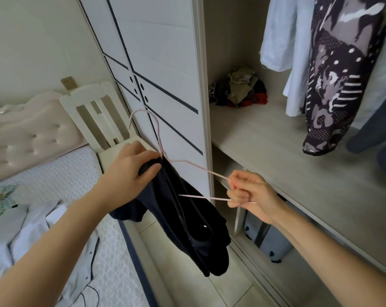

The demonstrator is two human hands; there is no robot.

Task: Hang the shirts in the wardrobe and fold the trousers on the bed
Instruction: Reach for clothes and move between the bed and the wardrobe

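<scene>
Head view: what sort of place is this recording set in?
Most likely a home bedroom: a bed with a tufted headboard on the left, an open wardrobe with hanging clothes on the right. The left hand holds a dark shirt, the right hand a hanger.

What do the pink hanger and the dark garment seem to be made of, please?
The pink hanger looks like thin metal wire with a smooth pink coating: slender, evenly bent, slightly glossy. The dark garment seems soft matte fabric, possibly cotton knit, since it drapes limply in folds.
</scene>
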